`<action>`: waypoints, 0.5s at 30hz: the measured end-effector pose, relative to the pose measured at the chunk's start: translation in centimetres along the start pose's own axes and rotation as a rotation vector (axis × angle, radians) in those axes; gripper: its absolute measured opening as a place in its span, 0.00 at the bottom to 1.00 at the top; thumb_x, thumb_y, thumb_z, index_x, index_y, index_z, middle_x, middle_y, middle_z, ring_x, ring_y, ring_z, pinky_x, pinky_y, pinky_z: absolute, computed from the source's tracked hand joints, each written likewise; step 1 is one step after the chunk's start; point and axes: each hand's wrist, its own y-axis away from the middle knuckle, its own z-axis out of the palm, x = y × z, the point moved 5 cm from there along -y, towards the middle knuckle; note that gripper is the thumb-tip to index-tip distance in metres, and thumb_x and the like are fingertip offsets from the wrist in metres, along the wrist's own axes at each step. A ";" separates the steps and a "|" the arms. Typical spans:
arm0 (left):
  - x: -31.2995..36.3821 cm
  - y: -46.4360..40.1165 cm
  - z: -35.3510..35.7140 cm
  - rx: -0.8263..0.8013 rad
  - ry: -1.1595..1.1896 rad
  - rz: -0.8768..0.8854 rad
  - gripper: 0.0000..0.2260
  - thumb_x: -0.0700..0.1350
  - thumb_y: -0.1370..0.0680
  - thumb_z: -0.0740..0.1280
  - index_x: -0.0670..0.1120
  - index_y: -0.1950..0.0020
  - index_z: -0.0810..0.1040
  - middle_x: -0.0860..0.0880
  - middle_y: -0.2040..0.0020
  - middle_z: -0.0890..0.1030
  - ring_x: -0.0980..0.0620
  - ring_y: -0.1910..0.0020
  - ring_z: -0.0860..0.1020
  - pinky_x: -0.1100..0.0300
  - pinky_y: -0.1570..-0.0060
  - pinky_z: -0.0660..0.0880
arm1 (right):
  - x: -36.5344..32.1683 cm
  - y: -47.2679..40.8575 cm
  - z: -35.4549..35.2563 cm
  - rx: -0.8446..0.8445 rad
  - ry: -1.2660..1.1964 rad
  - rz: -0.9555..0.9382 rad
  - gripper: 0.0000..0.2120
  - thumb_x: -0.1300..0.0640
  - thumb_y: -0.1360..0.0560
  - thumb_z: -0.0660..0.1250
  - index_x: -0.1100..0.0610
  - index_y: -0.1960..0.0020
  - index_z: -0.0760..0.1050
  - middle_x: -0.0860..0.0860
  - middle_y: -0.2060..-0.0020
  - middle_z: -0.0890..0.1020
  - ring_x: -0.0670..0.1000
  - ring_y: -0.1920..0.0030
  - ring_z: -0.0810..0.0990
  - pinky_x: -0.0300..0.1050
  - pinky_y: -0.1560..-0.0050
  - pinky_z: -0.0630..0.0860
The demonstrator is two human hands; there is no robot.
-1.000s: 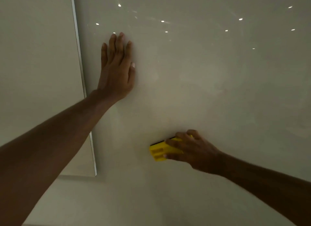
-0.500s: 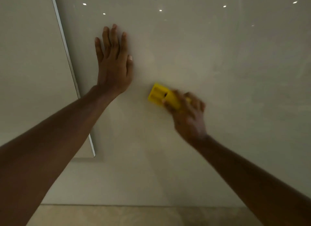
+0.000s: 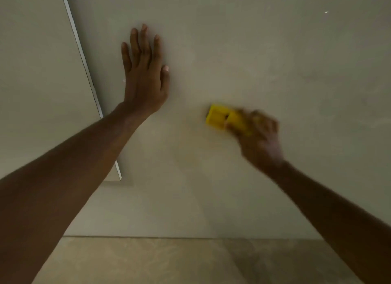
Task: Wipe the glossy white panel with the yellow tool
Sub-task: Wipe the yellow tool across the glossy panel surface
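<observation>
The glossy white panel [image 3: 275, 61] fills most of the view and reflects small ceiling lights near its top. My left hand [image 3: 145, 76] lies flat on the panel, fingers up and slightly apart, holding nothing. To its right and lower, my right hand [image 3: 260, 140] is blurred by motion and grips the yellow tool [image 3: 222, 117]. The tool's left end sticks out past my fingers and rests against the panel.
A thin metal edge strip [image 3: 84, 61] runs down the panel's left side, with a second pale panel [image 3: 36, 82] beyond it. A beige marbled floor [image 3: 158, 260] meets the panel's bottom edge.
My right hand swept the yellow tool up the panel from low to mid-height beside my left hand, then a little to the right. My left hand stayed flat; the view tilted down, showing floor.
</observation>
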 end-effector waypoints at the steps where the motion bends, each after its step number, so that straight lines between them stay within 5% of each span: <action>1: 0.1 0.1 0.0 0.005 0.000 0.001 0.26 0.46 0.14 0.55 0.35 0.18 0.59 0.29 0.19 0.57 0.26 0.20 0.54 0.35 0.21 0.46 | 2.4 -1.5 -1.7 0.141 0.004 0.136 0.24 0.52 0.17 0.60 0.35 0.25 0.60 0.44 0.27 0.68 0.58 0.37 0.74 0.54 0.44 0.70; 3: 0.7 0.2 0.1 0.012 0.007 0.014 0.26 0.45 0.14 0.56 0.35 0.18 0.60 0.28 0.19 0.58 0.26 0.20 0.55 0.35 0.21 0.47 | 5.9 -2.5 -4.0 0.325 0.016 0.357 0.26 0.54 0.20 0.63 0.37 0.26 0.63 0.50 0.27 0.68 0.62 0.37 0.72 0.53 0.46 0.68; 6: 1.9 0.2 0.2 0.005 0.020 0.040 0.26 0.45 0.15 0.56 0.34 0.19 0.60 0.28 0.20 0.58 0.26 0.20 0.55 0.33 0.21 0.48 | 5.3 -0.6 -2.9 0.325 0.034 0.467 0.27 0.55 0.21 0.65 0.38 0.25 0.64 0.54 0.26 0.69 0.64 0.37 0.71 0.53 0.46 0.68; 8: 2.8 -0.1 0.5 -0.004 0.034 0.054 0.26 0.45 0.15 0.57 0.34 0.19 0.60 0.28 0.20 0.58 0.26 0.20 0.55 0.31 0.22 0.49 | 2.0 2.3 0.1 0.162 -0.002 0.316 0.25 0.56 0.19 0.63 0.37 0.26 0.65 0.52 0.28 0.71 0.63 0.37 0.73 0.55 0.44 0.70; 11: 3.8 -0.6 0.8 0.013 0.045 0.047 0.26 0.45 0.14 0.57 0.33 0.19 0.60 0.28 0.20 0.58 0.24 0.21 0.55 0.28 0.23 0.49 | -2.7 9.8 4.5 -0.212 -0.042 -0.186 0.26 0.63 0.21 0.58 0.38 0.30 0.72 0.50 0.27 0.72 0.61 0.32 0.73 0.59 0.35 0.70; 15: 4.4 -1.5 1.0 0.037 0.041 0.066 0.26 0.45 0.14 0.57 0.32 0.20 0.60 0.28 0.20 0.58 0.24 0.21 0.55 0.27 0.24 0.49 | 0.0 12.7 3.8 -0.229 -0.024 -0.306 0.28 0.66 0.25 0.63 0.41 0.32 0.76 0.50 0.30 0.76 0.61 0.36 0.75 0.58 0.37 0.70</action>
